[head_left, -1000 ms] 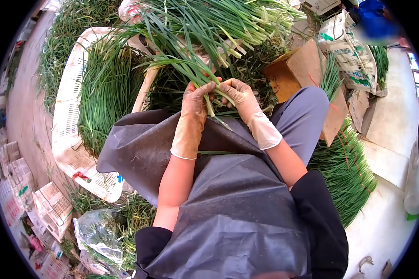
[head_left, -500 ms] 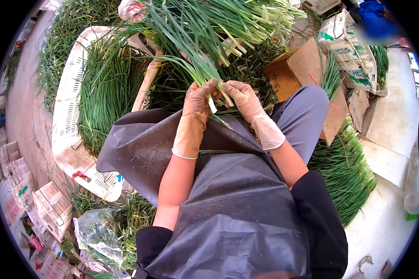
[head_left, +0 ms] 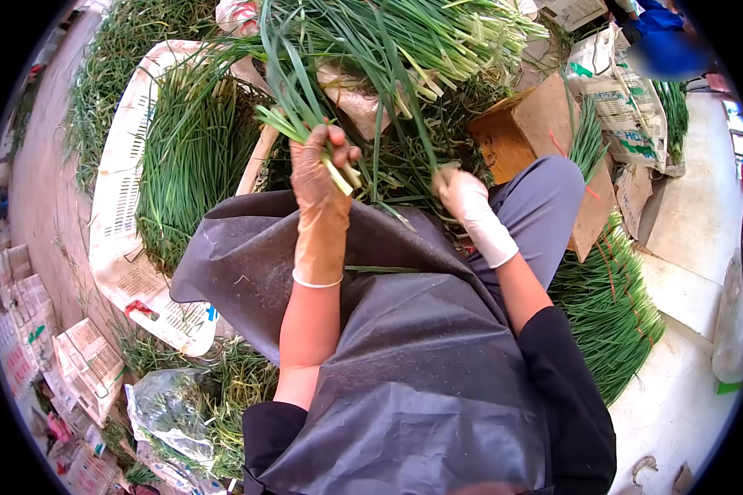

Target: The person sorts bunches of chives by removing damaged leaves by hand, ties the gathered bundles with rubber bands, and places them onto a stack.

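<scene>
My left hand [head_left: 322, 169], in a stained glove, is wrapped round a small bunch of green stalks [head_left: 338, 175], their pale ends pointing down toward my lap. To the right, my right hand [head_left: 458, 190], gloved and slightly blurred, is closed on a long green leaf [head_left: 417, 124] that runs up and to the left. Beyond both hands lies a big heap of long green stalks [head_left: 462, 41] with pale ends toward the right. A dark apron [head_left: 429, 355] covers my lap.
At left a white basket [head_left: 111, 239] holds upright greens [head_left: 186, 165]. An open cardboard box [head_left: 545, 124] stands by my right knee, with banded green bundles [head_left: 611, 313] beside it. Newspaper-wrapped greens [head_left: 627, 91] are at upper right. A clear plastic bag [head_left: 169, 412] lies at lower left.
My hands have moved apart. The left, with the bunch, went left and tilted; the right moved right and down, drawing a long leaf away from the bunch.
</scene>
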Motion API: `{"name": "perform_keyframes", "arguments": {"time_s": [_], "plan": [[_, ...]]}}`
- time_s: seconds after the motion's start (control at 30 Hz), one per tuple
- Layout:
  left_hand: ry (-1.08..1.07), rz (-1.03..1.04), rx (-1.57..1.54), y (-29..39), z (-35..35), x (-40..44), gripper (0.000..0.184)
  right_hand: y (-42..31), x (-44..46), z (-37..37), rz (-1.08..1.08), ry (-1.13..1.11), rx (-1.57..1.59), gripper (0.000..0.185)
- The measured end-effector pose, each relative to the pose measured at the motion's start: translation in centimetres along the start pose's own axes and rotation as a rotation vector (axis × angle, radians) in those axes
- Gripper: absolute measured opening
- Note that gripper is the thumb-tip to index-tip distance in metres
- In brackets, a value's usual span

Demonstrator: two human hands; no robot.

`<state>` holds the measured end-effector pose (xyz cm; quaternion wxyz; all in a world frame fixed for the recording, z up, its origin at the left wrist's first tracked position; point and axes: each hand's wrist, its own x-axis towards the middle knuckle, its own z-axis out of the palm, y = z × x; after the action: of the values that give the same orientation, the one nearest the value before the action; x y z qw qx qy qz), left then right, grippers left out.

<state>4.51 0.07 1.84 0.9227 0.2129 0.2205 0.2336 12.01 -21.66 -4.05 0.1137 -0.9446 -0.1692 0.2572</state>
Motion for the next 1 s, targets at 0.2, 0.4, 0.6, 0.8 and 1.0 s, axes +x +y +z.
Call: {"name": "perform_keyframes", "arguments": {"time_s": [0.2, 0.4, 0.6, 0.8, 1.0], "plan": [[-0.147, 0.038, 0.094, 2.9, 0.7, -1.1, 0.026, -5.9, 4.6, -3.7, -0.053, 0.285, 0.265, 0.058], [0.223, -0.212, 0.098, 0.4, -1.3, 0.7, 0.016, -8.9, 3.2, -5.6, -0.262, -0.15, 1.176, 0.025], [0.226, -0.26, 0.314, -2.1, -0.5, 0.2, 0.025, -8.0, -1.3, -4.2, -0.381, -0.164, 0.978, 0.023], [0.226, -0.154, 0.19, -1.8, -1.5, 0.7, 0.018, -6.7, -1.6, -3.0, -0.442, -0.054, 0.724, 0.022], [0.214, -0.109, 0.074, -0.6, -2.1, 1.5, 0.017, -2.7, 0.8, -1.9, -0.196, 0.165, -0.051, 0.035]]}}
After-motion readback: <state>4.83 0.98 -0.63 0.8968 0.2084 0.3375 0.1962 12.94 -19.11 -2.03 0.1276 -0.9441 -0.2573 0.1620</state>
